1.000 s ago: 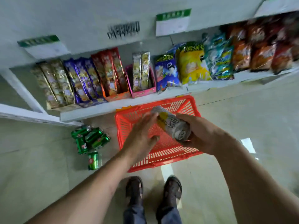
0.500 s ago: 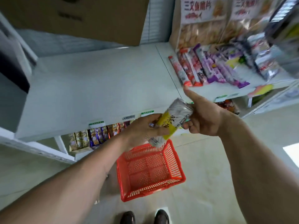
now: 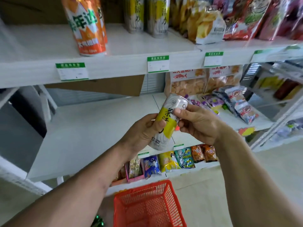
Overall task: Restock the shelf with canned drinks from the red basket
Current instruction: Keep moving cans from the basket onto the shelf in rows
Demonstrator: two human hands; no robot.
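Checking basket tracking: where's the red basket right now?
Head view, bottom centre: the red basket sits on the floor below the bottom shelf, under the silver-yellow can.

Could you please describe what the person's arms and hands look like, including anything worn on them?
Both forearms are bare as far as the picture shows: no sleeves, gloves or watch show. The left hand and the right hand carry no visible rings or bands. No markings or tools show on either arm. The upper arms lie outside the picture, so a short sleeve cannot be ruled out.
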